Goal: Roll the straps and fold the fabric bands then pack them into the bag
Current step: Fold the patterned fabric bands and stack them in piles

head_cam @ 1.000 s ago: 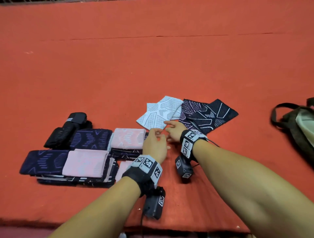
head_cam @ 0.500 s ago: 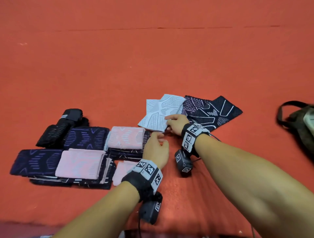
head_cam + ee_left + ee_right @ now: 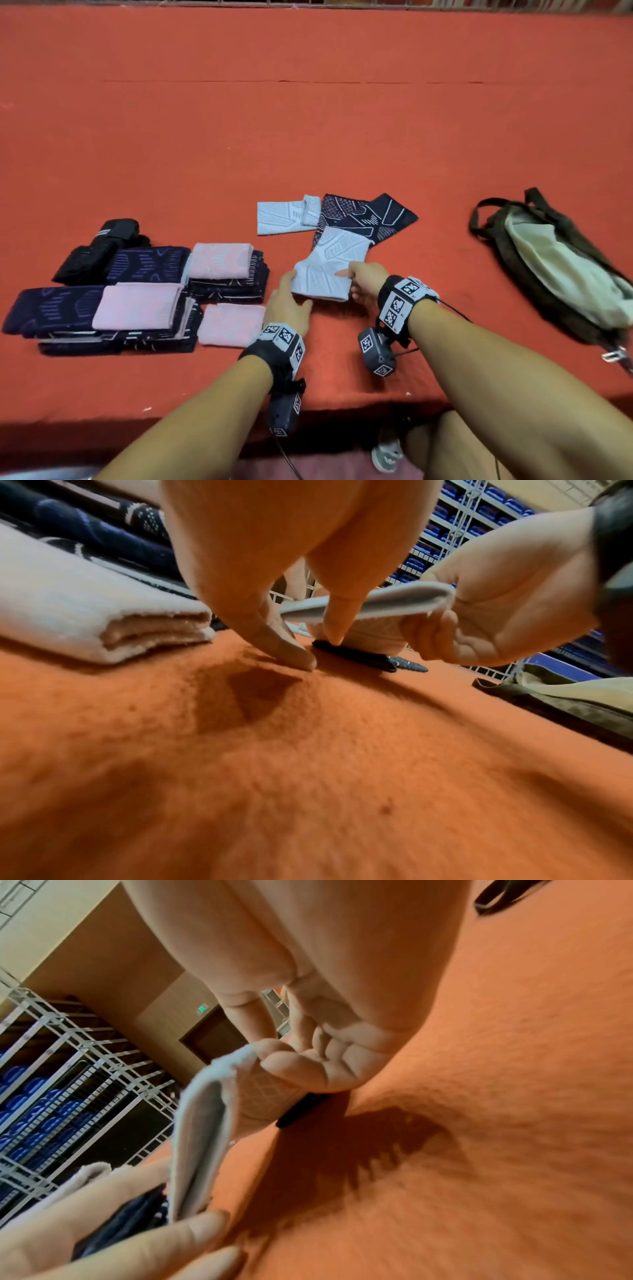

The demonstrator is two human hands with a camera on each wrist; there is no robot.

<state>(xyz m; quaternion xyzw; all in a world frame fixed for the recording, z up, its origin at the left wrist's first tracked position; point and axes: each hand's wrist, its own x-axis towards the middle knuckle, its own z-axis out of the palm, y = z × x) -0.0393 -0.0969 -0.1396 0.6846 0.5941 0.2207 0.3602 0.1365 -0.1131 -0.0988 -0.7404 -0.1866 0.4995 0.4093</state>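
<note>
My two hands hold a white patterned fabric band (image 3: 329,270) by its near end. The left hand (image 3: 297,291) pinches its left corner and the right hand (image 3: 350,285) pinches its right corner. In the right wrist view the band's doubled edge (image 3: 197,1139) is raised off the cloth between thumb and fingers. Its far end lies over dark patterned bands (image 3: 373,216). Another white band (image 3: 286,217) lies flat beyond. Folded pink and navy bands (image 3: 137,305) are stacked at the left, with black rolled straps (image 3: 99,250) behind them. The olive bag (image 3: 561,270) lies open at the right.
Everything lies on an orange-red cloth surface (image 3: 308,137), whose front edge runs just under my forearms. A single folded pink band (image 3: 233,323) sits next to my left wrist. Wire shelving with blue items (image 3: 51,1096) stands beyond the surface.
The white band has come out of the fanned pile towards me, and both hands now hold its near corners. My head view has shifted, and more of the bag shows.
</note>
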